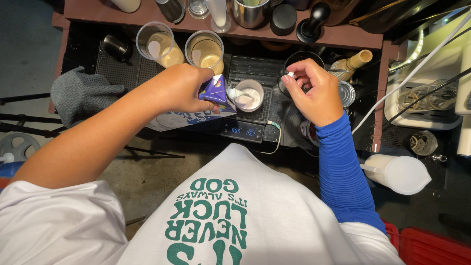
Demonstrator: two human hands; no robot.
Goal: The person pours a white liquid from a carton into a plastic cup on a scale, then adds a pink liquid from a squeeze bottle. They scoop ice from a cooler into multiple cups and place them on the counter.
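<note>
My left hand (pixel 179 88) grips a blue and white carton (pixel 214 92), tipped with its spout toward a small white cup (pixel 248 95). White liquid fills the cup, which stands on a black digital scale (pixel 242 130). My right hand (pixel 314 88), in a blue sleeve, is raised just right of the cup and pinches a small white piece (pixel 290 74) between thumb and finger. Behind it stands a dark cup (pixel 299 60), partly hidden by the fingers.
Two clear plastic cups of beige drink (pixel 158 44) (pixel 205 50) stand behind the carton. A grey cloth (pixel 81 93) lies left. A bamboo whisk (pixel 351 63), a white pitcher (pixel 400 172), a black tamper (pixel 313 22) and metal cups on a brown shelf (pixel 343 37) surround the spot.
</note>
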